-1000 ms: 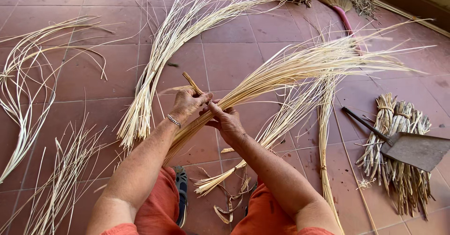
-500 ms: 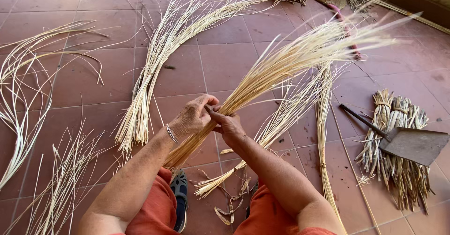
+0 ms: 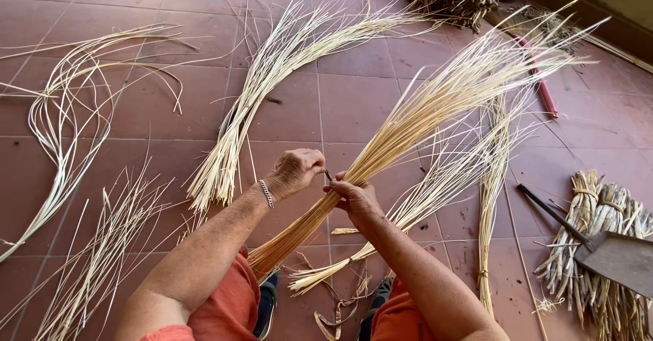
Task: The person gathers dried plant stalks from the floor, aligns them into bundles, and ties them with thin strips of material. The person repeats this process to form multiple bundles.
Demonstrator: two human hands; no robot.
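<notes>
Seated over a red tile floor (image 3: 381,109), left hand (image 3: 294,172) and right hand (image 3: 354,198) both clench a fanned bundle of pale reeds (image 3: 435,109) at its waist — a firm, even grip keeps strands aligned

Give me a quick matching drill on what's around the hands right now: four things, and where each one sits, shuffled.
Things:
1. Pale straw bundle
2. Flat grey metal blade with dark handle
3. Silver chain bracelet
4. Loose curved pale strips

Places:
A. Far left on the floor tiles
B. Left wrist
C. Gripped by both hands
D. Right, on tied brown bundles

Pairs: 1-C, 2-D, 3-B, 4-A
</notes>
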